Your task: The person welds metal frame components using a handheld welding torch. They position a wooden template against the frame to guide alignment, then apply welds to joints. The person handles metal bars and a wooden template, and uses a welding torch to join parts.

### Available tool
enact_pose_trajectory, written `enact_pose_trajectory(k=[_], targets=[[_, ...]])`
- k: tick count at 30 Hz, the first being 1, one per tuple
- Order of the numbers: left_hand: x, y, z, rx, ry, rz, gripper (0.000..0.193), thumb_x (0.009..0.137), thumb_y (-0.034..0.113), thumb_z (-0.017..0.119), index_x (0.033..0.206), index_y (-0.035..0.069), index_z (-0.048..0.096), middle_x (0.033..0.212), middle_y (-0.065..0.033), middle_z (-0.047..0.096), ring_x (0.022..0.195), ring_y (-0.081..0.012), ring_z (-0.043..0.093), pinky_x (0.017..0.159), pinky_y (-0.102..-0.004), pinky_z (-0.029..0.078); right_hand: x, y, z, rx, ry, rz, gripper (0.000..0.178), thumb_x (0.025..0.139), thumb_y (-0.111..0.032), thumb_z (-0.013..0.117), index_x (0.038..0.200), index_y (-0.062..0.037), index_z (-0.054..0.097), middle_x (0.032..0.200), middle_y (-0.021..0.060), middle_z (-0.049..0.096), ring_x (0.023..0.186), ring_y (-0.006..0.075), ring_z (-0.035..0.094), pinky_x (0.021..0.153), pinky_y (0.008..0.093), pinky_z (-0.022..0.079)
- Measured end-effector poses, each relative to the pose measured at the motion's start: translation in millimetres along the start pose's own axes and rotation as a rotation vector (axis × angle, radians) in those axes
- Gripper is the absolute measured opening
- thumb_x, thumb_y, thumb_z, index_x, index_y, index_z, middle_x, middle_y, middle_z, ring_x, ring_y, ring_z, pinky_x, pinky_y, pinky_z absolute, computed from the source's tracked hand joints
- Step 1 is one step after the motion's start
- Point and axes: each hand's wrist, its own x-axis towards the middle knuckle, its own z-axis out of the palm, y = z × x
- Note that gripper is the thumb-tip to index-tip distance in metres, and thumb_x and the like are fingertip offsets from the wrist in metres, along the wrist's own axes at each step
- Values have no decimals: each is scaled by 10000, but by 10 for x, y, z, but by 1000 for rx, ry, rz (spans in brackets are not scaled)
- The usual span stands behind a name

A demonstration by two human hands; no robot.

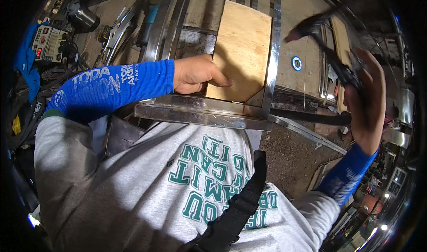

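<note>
A rectangular plywood piece (243, 41) lies within the corner of a shiny metal frame (200, 112), along its right-hand bar. My left hand (195, 74) is closed around the wood's left edge, thumb on top, with its other fingers mostly hidden. Off to the right, my raised right hand (371, 92) grips the dark handle of a hammer (322, 43). The hammer is smeared by motion, and its head is up and left of the hand, apart from the wood.
A small blue-and-white disc (296, 63) lies on the wooden surface right of the frame. At far left are a control box (48, 43) with a lit red display and a metal cylinder (83, 16). Cables (73, 56) and clamp-like tools (119, 38) lie nearby.
</note>
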Motion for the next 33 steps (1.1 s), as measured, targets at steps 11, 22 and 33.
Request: enact_pose_trajectory(k=[11, 22, 33], targets=[[87, 26, -82, -28, 68, 81, 507, 868, -7, 771, 1343, -12, 594, 1297, -152, 681, 1193, -244, 663, 1078, -425, 532, 1142, -130, 59, -535, -696, -431, 454, 919, 28, 557, 1356, -95, 555, 980, 205, 703, 768, 291, 703, 736, 456, 509], [170, 153, -83, -36, 61, 76, 454, 913, -42, 688, 1351, -36, 568, 1260, -165, 698, 1128, -272, 707, 997, -431, 594, 1216, -142, 397, -730, -861, -123, 451, 928, 73, 616, 1325, -133, 561, 943, 181, 698, 814, 277, 727, 704, 404, 578], [155, 184, -122, -39, 88, 76, 411, 933, -33, 674, 1334, -36, 583, 1248, -161, 702, 1118, -246, 708, 1002, -403, 594, 1335, -233, 512, -717, -975, -35, 456, 913, -60, 609, 1362, -104, 543, 842, 205, 686, 744, 347, 671, 667, 464, 509]])
